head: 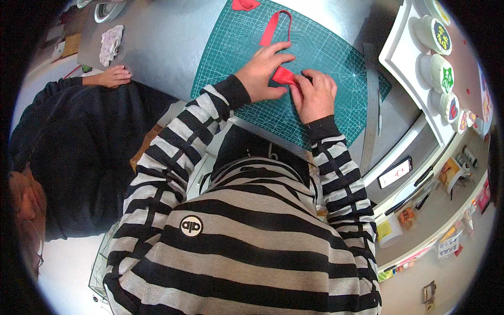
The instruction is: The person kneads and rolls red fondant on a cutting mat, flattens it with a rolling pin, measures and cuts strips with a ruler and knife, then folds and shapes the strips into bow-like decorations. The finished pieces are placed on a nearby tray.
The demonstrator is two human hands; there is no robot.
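A small red folded piece (283, 75), shaped like a bow loop, is just above a green cutting mat (338, 51). Whether it is fondant or fabric I cannot tell. My right hand (317, 94) pinches its gathered right end between thumb and fingers. On its other side my left hand (263, 73) has thumb and fingers spread apart around the loop, holding nothing. Beyond my left fingertips lies a curved red strip (269, 33) of similar material. Another crumpled red piece (245, 4) rests at the mat's far edge.
Right of the mat lie a metal ruler (369, 98) and a thin pen-like tool (380, 114). A white board (397, 59) bears several decorated round white forms. A phone (395, 172) lies nearer me. At left, a person's hand (114, 76) rests by a crumpled cloth (111, 45).
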